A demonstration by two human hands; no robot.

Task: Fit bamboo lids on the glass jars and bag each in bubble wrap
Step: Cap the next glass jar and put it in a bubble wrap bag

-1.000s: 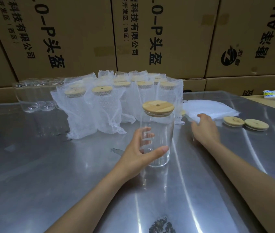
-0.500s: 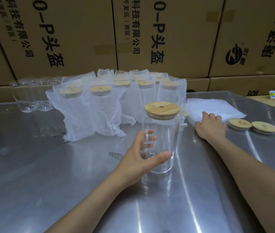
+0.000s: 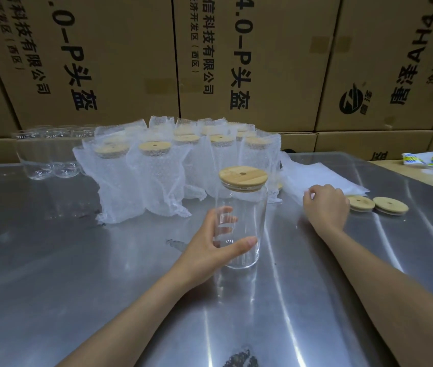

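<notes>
- The jar (image 3: 241, 221) stands upright on the steel bench (image 3: 51, 260), near the middle, with a bamboo lid (image 3: 243, 178) seated on its mouth.
- The left hand (image 3: 210, 245) holds the jar low on its side: thumb across the front, fingers curled round the back and seen through the glass.
- The right hand (image 3: 325, 205) lies knuckles up on the near edge of the flat stack of bubble bags (image 3: 313, 176), to the right of the jar; its fingertips are bent down at the top sheet, but whether that grip has pinched a bag I cannot tell.
- Two loose lids (image 3: 375, 203) lie flat just right of that hand.
- Behind the jar stand the bagged jars (image 3: 154, 178), lidded and in bubble wrap, in a close group.
- Left of them stand bare jars (image 3: 48, 154) without lids.
- Cartons (image 3: 236, 62) are stacked along the far edge of the bench.
</notes>
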